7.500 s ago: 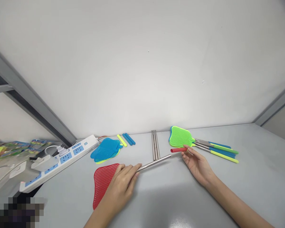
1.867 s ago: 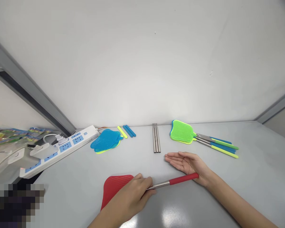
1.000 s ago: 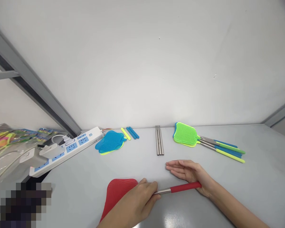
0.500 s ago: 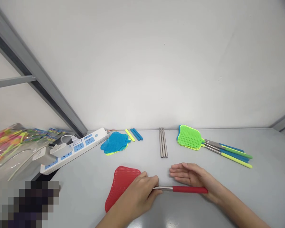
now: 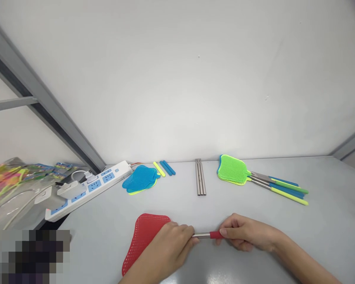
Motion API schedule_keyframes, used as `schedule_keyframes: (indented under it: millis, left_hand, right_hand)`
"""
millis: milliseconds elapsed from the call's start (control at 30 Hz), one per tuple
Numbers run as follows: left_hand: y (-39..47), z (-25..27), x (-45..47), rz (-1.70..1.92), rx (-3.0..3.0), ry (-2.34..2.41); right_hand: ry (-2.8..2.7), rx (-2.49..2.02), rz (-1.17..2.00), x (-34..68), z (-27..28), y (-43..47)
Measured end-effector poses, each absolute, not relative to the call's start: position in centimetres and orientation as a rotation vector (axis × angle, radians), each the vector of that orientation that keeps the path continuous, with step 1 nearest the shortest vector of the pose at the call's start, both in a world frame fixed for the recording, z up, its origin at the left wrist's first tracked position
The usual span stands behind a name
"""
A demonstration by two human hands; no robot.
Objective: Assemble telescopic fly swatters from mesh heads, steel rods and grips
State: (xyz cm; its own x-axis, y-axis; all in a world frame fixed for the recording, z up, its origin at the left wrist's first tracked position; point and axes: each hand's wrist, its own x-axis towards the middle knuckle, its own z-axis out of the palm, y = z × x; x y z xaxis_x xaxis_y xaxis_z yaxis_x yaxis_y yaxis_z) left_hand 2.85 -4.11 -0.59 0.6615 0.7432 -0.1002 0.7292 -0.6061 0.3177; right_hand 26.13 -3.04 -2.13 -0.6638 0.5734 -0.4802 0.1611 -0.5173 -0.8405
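Observation:
A fly swatter with a red perforated head (image 5: 146, 232) lies sideways at the near side of the table, between my two hands. My left hand (image 5: 176, 242) is closed round its neck, where the head meets the metal rod (image 5: 201, 235). My right hand (image 5: 239, 232) is wrapped round the red handle sleeve (image 5: 215, 235), its thumb on top; most of the sleeve is hidden in the palm. Farther back stand out three metal rods (image 5: 200, 177), lying side by side.
Blue swatter heads (image 5: 140, 178) over a yellow one, with yellow (image 5: 159, 169) and blue sleeves (image 5: 167, 167), lie back left. Several assembled swatters (image 5: 233, 169) are stacked back right. A power strip (image 5: 88, 191) with plugs and plastic-bagged goods (image 5: 14, 185) are at the left. A wall rises behind.
My right hand, open beside the red handle before, has closed round it. My left hand keeps its hold on the neck. The view has shifted slightly.

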Motion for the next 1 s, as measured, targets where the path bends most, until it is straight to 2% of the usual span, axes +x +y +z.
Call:
schedule_keyframes:
  millis: [267, 633, 1000]
  left_hand:
    - [-5.0, -1.0, 4.0, -0.068, 2.682, 1.192]
    - [-5.5, -1.0, 4.4, -0.186, 2.596, 1.204]
    - [-5.7, -1.2, 4.1, -0.069, 2.576, 1.217]
  right_hand:
    - [-1.195, -1.161, 2.343, 26.1, -2.2, -3.4]
    - [-1.247, -1.204, 2.288, 25.7, -2.4, -3.7]
    - [-1.299, -1.241, 2.236, 25.1, -2.3, -4.1]
